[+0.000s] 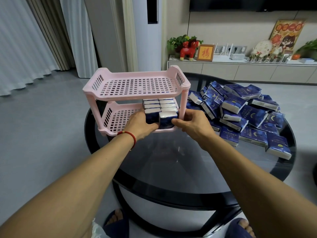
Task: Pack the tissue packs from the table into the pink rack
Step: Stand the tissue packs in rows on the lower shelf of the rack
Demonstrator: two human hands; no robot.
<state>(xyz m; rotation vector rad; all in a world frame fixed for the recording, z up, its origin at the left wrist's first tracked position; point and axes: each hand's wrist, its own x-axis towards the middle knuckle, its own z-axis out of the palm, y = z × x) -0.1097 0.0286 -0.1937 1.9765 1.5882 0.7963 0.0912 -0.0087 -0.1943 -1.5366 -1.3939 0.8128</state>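
Observation:
A pink two-shelf rack stands at the left of a round dark glass table. Its top shelf holds nothing. Several blue-and-white tissue packs stand upright in two rows at the right end of the lower shelf. At the front of those rows, a tissue pack is gripped between both hands. My left hand presses its left side and my right hand holds its right side by the rack's front right post. A heap of loose tissue packs covers the table's right side.
A white low cabinet with plants, a red toy horse and a framed picture stands behind the table. Curtains hang at the left over grey floor. My slippered feet show under the table's near edge.

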